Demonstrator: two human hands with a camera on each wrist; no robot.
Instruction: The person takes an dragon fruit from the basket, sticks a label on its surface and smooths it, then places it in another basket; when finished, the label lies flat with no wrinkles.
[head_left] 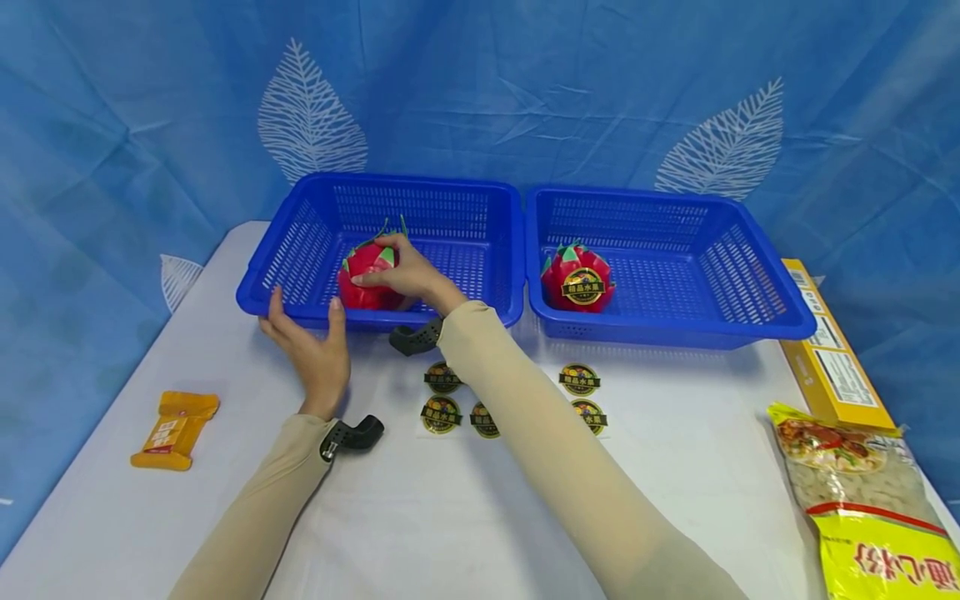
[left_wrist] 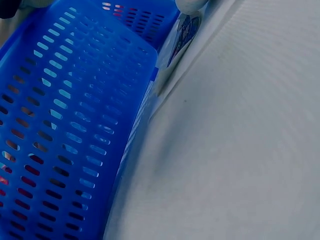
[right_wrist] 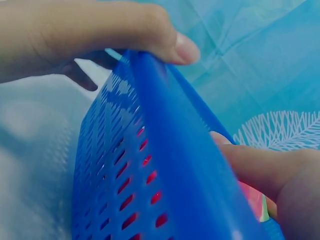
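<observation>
A red dragon fruit (head_left: pixel 358 287) with green-tipped scales sits inside the left blue basket (head_left: pixel 480 315), near its front wall. My right hand (head_left: pixel 408 271) reaches over the rim and grips this fruit, thumb on the near side and fingers over the top. At the front rim of the same basket, my left hand (head_left: pixel 311 354) has its fingers extended. In the right wrist view, a digit of the left hand (right_wrist: pixel 115 32) lies across the rim. The fruit (right_wrist: pixel 252 197) is mostly hidden there by the basket wall and right hand.
A second dragon fruit (head_left: pixel 576 279), bearing a round black-and-gold label, sits in the right blue basket (head_left: pixel 675 333). Several similar labels (head_left: pixel 441 414) lie in front. An orange packet (head_left: pixel 176 431) is at left; a yellow box (head_left: pixel 836 358) and a pasta bag (head_left: pixel 862 500) at right.
</observation>
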